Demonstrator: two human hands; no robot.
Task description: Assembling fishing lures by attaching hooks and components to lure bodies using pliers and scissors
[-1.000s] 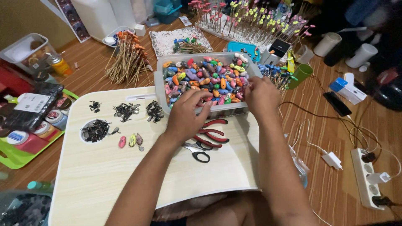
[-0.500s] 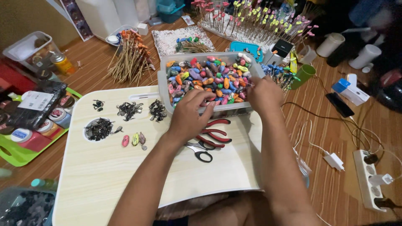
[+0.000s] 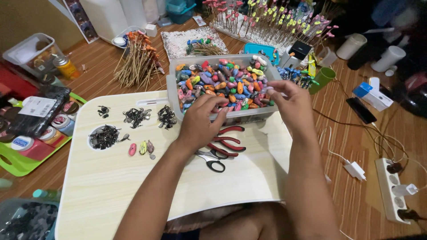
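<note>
Left hand (image 3: 201, 121) grip curls into the clear bin (image 3: 174, 91) of coloured lures (image 3: 224, 84); right hand (image 3: 293, 104) pinches one small piece

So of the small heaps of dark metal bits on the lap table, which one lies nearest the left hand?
The rightmost heap, just beside the bin's left wall. It is closest to the left hand; the other heaps lie farther left on the lap table.

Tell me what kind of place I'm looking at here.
Probably a home craft workspace set up on the floor: a low lap table on wood flooring, a clear tub of small colourful painted pieces, and rows of painted pieces standing on sticks.
</note>
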